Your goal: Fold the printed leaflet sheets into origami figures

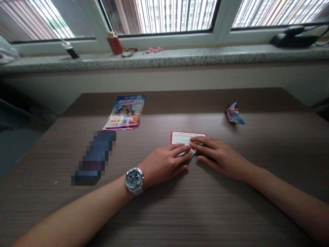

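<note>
A piece of printed paper (pixel 180 136) with a red border and a white, text-covered face lies on the table in front of me. Its lower edge runs to a slanted, folded-looking corner, partly hidden under my fingers. My left hand (pixel 164 163), with a silver watch (pixel 134 180) on its wrist, rests with stretched fingers on the paper's lower left part. From the right, my right hand (pixel 221 156) lays its extended fingers on the paper's right side. The fingertips of both hands meet near the paper's middle.
A stack of colourful leaflets (pixel 125 111) lies at the back left of the brown table (pixel 164 219). Nearer me is a blurred-out dark rectangular object (pixel 95 157). A small folded paper piece (pixel 234 114) stands at the back right. Small items line the stone windowsill (pixel 190 55).
</note>
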A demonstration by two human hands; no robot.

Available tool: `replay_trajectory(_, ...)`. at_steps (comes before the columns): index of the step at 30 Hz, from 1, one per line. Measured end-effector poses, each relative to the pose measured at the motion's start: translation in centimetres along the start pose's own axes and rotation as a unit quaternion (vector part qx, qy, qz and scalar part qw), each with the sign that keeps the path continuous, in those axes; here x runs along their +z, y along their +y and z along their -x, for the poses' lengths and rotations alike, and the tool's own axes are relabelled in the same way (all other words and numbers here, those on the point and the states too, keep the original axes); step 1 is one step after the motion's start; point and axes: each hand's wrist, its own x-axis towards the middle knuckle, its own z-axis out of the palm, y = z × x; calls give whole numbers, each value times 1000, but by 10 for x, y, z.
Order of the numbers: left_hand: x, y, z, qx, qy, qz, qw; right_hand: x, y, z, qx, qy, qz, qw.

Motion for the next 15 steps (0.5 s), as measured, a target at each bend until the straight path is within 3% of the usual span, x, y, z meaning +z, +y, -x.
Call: replay_trajectory(15,1,0,0,12,2,9,1000,-3,1,0,-17,-17,-9,1000)
